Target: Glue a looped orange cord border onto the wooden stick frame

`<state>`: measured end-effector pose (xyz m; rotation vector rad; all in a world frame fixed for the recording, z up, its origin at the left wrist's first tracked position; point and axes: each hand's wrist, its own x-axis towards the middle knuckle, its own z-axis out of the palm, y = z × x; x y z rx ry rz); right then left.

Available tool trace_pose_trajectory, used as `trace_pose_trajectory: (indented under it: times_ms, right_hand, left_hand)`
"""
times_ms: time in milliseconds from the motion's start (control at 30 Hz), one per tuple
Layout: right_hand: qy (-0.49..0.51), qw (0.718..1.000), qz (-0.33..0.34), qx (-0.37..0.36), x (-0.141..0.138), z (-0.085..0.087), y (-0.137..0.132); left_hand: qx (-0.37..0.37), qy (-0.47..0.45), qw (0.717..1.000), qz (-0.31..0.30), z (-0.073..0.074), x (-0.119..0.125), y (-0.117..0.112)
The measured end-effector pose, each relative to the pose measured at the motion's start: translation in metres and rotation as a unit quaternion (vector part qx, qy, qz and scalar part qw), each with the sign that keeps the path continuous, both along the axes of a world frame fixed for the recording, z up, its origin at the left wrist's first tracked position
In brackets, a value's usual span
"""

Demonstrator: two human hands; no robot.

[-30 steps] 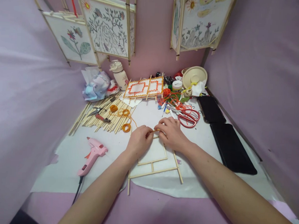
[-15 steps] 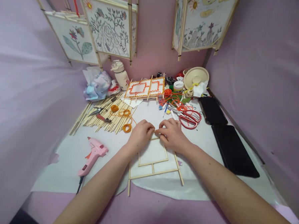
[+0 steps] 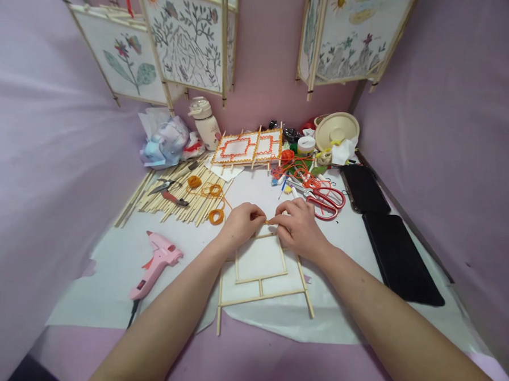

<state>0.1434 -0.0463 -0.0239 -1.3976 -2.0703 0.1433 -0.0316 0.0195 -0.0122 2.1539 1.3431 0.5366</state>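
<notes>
A wooden stick frame [image 3: 262,279] with white paper inside lies flat on the white sheet in front of me. My left hand [image 3: 241,224] and my right hand [image 3: 297,226] meet at the frame's far edge. Both pinch a thin orange cord [image 3: 267,221] between their fingertips, just above the top stick. The cord runs left to small orange coils [image 3: 215,216] on a bed of loose sticks [image 3: 181,199].
A pink glue gun [image 3: 157,260] lies to the left. Red scissors [image 3: 326,199] sit right of my hands, pliers [image 3: 169,190] on the sticks. A finished orange-trimmed frame [image 3: 246,147], bottle, bowl and clutter stand at the back. Black pads [image 3: 394,249] lie along the right wall. Painted panels hang above.
Both hands have crept slightly away from me along the frame's far edge and drawn closer together on the cord. The view has tilted a little.
</notes>
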Motion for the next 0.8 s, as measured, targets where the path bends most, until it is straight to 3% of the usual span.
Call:
trace_pose_trajectory:
  times_ms: [500, 800]
  right_hand:
    - [-0.052, 0.998, 0.018, -0.023, -0.0049, -0.0005, -0.001]
    - [-0.052, 0.998, 0.017, -0.027, -0.0053, -0.0001, -0.0019]
  left_hand:
    - [-0.035, -0.024, 0.999, -0.017, -0.0006, -0.0056, 0.0057]
    - [0.012, -0.004, 1.0, -0.005, -0.0027, -0.0027, 0.005]
